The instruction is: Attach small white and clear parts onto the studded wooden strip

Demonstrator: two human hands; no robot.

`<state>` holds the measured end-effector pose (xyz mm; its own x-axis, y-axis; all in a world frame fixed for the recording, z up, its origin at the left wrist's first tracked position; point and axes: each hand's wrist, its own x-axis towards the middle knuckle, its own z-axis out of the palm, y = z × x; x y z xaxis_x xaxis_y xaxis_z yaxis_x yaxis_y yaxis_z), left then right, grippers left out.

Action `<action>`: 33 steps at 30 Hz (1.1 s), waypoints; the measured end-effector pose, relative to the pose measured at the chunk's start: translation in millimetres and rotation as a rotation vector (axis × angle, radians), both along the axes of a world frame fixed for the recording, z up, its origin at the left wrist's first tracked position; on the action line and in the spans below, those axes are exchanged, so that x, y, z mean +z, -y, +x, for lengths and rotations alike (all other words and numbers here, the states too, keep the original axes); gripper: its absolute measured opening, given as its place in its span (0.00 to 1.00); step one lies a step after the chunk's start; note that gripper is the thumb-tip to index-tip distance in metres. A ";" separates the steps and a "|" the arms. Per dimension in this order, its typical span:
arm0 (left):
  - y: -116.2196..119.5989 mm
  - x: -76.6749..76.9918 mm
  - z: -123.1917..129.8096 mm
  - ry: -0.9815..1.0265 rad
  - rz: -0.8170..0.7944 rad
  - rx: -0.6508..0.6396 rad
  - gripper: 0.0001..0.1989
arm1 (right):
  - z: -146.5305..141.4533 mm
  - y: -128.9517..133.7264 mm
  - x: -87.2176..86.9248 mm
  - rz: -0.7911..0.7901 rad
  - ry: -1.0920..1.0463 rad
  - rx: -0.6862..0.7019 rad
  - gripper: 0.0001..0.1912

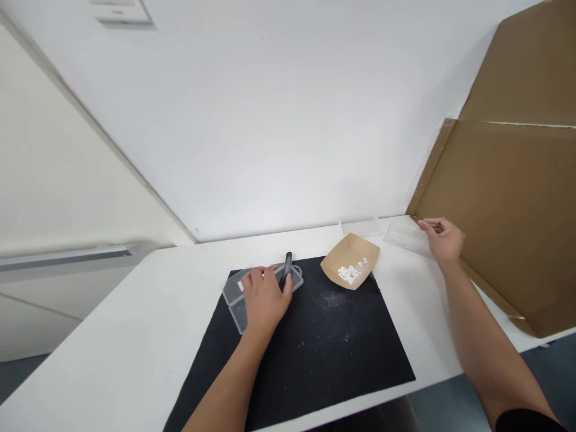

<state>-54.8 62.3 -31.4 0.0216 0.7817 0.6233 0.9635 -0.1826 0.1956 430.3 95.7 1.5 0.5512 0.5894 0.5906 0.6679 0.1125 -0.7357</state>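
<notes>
My left hand [266,298] is closed around a dark, curved tool [288,264], above a clear plastic case [238,306] at the back left of a black mat [333,354]. Part of the case is hidden beneath my fingers. On the right, my right hand [443,237] pinches the edge of a clear plastic bag [407,235] over the white table. Between the hands stands a brown paper tray [333,261] with small white pieces [350,274] inside, at the mat's back edge.
White crumbs [333,299] are scattered on the mat. Another clear plastic item [362,228] lies behind the paper tray against the wall [270,150]. A large open cardboard box [504,210] stands at the right. The white table's front edge [346,403] runs close below.
</notes>
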 end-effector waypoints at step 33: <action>22.4 10.9 24.5 0.377 -0.080 -0.421 0.10 | -129.8 26.1 -7.8 -0.145 0.393 0.828 0.12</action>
<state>-30.3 39.8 -20.5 0.1292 0.7987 0.5877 0.6717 -0.5065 0.5406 300.5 69.5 -6.3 -0.3026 0.7883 0.5357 0.6200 0.5897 -0.5176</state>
